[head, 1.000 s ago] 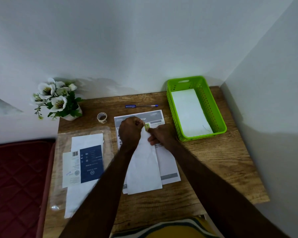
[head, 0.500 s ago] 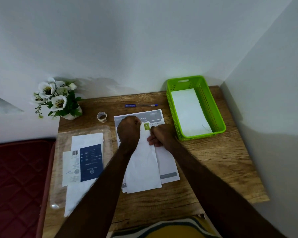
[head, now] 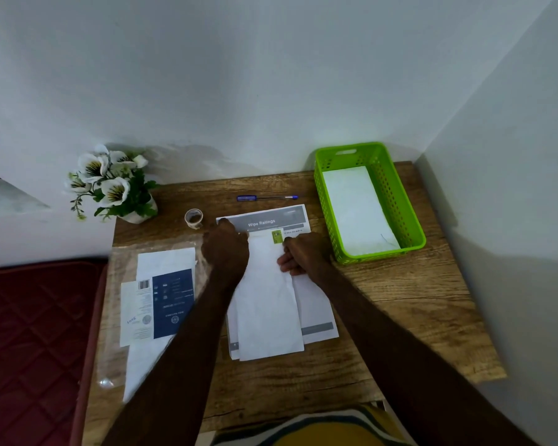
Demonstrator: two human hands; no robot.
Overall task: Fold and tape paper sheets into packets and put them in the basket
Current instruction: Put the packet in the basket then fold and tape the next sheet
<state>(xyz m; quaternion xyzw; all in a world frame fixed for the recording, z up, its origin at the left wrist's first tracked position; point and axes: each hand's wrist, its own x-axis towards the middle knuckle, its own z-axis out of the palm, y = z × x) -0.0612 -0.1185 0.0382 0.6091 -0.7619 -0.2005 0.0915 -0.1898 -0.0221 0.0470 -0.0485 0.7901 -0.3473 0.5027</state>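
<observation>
A folded white paper (head: 268,310) lies lengthwise on a printed sheet (head: 273,220) headed "Wipe Railings", in the middle of the wooden table (head: 400,304). My left hand (head: 226,251) is curled in a fist on the fold's top left corner. My right hand (head: 300,255), fingers curled, presses the fold's top right edge. Between the hands a small green patch on the printed sheet shows. A roll of clear tape (head: 194,217) stands just left of the printed sheet. The green basket (head: 409,220) sits at the back right with a white packet (head: 355,207) inside.
A blue pen (head: 266,197) lies behind the printed sheet. A pot of white flowers (head: 110,185) stands at the back left corner. A clear sleeve with papers and a dark blue leaflet (head: 171,304) covers the table's left side. A dark red mattress (head: 29,333) lies beyond the left edge, and walls close the back and right.
My left hand has slid left along the fold's top edge, away from my right hand, uncovering the green patch. The right hand has stayed in place.
</observation>
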